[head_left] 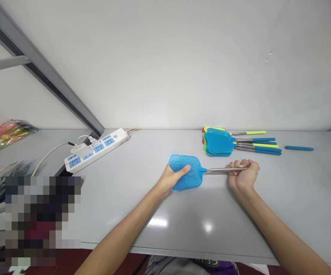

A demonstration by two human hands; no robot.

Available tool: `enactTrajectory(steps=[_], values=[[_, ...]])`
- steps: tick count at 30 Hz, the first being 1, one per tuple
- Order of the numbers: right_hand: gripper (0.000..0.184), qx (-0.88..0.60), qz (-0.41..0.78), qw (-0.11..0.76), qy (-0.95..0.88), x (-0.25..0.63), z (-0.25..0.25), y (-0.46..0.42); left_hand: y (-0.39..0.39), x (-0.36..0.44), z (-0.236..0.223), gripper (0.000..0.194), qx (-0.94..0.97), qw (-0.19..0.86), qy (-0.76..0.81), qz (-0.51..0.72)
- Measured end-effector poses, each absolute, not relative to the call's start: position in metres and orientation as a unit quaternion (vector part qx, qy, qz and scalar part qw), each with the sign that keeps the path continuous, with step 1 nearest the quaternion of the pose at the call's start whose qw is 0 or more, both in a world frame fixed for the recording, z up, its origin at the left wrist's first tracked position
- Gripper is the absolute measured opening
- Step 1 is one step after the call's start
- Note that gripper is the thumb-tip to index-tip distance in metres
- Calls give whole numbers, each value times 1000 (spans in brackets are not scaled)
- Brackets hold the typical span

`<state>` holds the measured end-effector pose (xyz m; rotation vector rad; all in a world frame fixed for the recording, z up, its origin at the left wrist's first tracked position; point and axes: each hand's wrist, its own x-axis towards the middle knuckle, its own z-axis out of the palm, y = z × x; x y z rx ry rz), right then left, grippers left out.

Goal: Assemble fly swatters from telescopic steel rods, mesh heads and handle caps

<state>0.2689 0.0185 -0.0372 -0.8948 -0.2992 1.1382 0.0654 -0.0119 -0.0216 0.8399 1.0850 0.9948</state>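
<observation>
A fly swatter (192,177) with a blue mesh head and a bare metal rod is held level above the grey table. My left hand (172,176) grips the mesh head, thumb on top and the other fingers hidden beneath it. Around the end of the rod my right hand (243,173) is closed, and a short tip sticks out past it. Behind my hands lies a pile of fly swatters (219,142) with blue, yellow-green and red heads and coloured handles. A loose blue handle sleeve (299,148) rests on the table to the right of the pile.
A white power strip (98,151) with plugs and a cable lies at the left on the table (142,214). Farther left are plastic bags (6,133) of colourful things beside a grey metal post (59,76). A white wall stands behind; a pixelated patch hides the lower left.
</observation>
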Motion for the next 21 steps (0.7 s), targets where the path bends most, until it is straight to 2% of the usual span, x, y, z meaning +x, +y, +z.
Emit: enactTrajectory(steps=[8, 21], values=[[27, -391, 524, 745, -135, 267, -38, 19, -12, 63, -22, 40, 323, 695, 483, 423], [29, -404, 559, 703, -171, 280, -18, 24, -10, 62, -16, 41, 296, 722, 456, 429]])
